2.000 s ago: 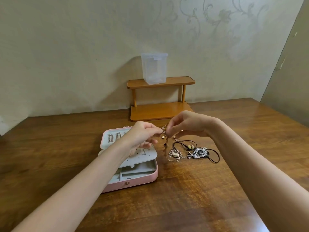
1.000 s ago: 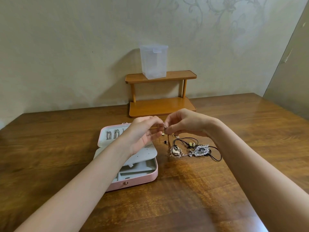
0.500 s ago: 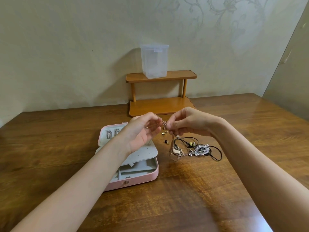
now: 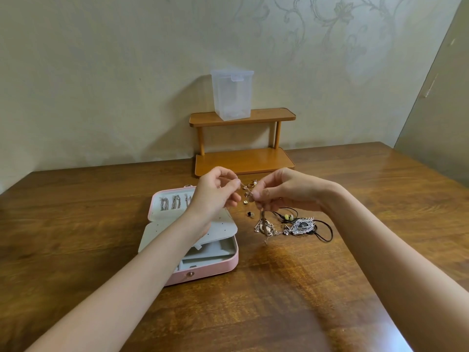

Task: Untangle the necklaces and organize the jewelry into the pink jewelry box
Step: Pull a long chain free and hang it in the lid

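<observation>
**Both hands pinching a charm chain above the table**

In the upper centre of the frame a small wooden two-level shelf [image 4: 242,141] is standing against the patterned wall, and a clear plastic container [image 4: 232,95] is sitting on its top board. The brown wooden table [image 4: 291,288] is shining with a glossy grain. Left of centre the pink jewelry box [image 4: 203,271] is lying open; its grey inner tray is showing, and your left forearm is covering part of it. Some silver pieces are sitting in the lid. Right of centre the tangled necklaces [image 4: 299,226] are lying in a pile: black cords, a silver feather-shaped pendant and some beads.

In the middle of the frame your left hand [image 4: 215,194] and right hand [image 4: 286,191] are near each other, fingers curled. Both are pinching a thin charm chain [image 4: 250,190], and its end is hanging down to the pile.
</observation>
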### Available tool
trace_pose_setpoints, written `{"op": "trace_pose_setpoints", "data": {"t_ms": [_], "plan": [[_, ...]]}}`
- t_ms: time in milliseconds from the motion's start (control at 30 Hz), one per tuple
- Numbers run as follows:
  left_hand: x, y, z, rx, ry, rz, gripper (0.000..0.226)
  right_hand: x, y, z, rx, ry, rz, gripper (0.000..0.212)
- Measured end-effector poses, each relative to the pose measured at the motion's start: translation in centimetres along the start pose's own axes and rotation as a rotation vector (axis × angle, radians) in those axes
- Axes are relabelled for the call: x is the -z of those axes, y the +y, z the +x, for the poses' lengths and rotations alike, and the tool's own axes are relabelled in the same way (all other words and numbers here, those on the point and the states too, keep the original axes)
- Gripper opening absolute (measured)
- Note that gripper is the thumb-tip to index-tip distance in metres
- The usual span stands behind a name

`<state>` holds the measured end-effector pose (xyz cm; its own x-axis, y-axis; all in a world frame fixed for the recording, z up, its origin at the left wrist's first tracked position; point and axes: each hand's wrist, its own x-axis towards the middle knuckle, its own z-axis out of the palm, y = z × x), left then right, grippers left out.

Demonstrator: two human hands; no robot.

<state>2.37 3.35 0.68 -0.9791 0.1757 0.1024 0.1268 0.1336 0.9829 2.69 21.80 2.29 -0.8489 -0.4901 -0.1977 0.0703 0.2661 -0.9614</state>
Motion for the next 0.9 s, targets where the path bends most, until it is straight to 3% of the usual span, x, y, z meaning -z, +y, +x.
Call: {"op": "trace_pose_setpoints", "data": {"t_ms": [100, 167, 400, 567, 733, 900], "plan": [[-0.1, -0.5, -0.2, -0.283, 0.058, 0.364, 0.003, -0.1, 0.3, 0.0, -0.040, 0.036, -0.092, 0.006], [-0.2, -0.8, -0.3, -0.373, 0.084, 0.499, 0.004, -0.1, 0.5, 0.0, -0.059, 0.090, -0.170, 0.005], [0.9, -1.0, 0.5, -0.294, 0.128, 0.625, 0.004, -0.2, 0.5, -0.4, -0.040, 0.271, -0.316, 0.014], [3.0, 0.3, 1.5, -0.267, 0.266, 0.585, 0.003, 0.0, -0.1, -0.7, -0.037, 0.306, -0.277, 0.016], [4.8, 1.2, 2.1, -0.270, 0.348, 0.620, 0.004, 0.0, -0.3, -1.1, -0.101, 0.223, -0.357, 0.016], [5.5, 0.9, 2.1, -0.254, 0.362, 0.672, 0.005, 0.0, -0.3, -1.1, -0.150, 0.364, -0.406, 0.022]]}}
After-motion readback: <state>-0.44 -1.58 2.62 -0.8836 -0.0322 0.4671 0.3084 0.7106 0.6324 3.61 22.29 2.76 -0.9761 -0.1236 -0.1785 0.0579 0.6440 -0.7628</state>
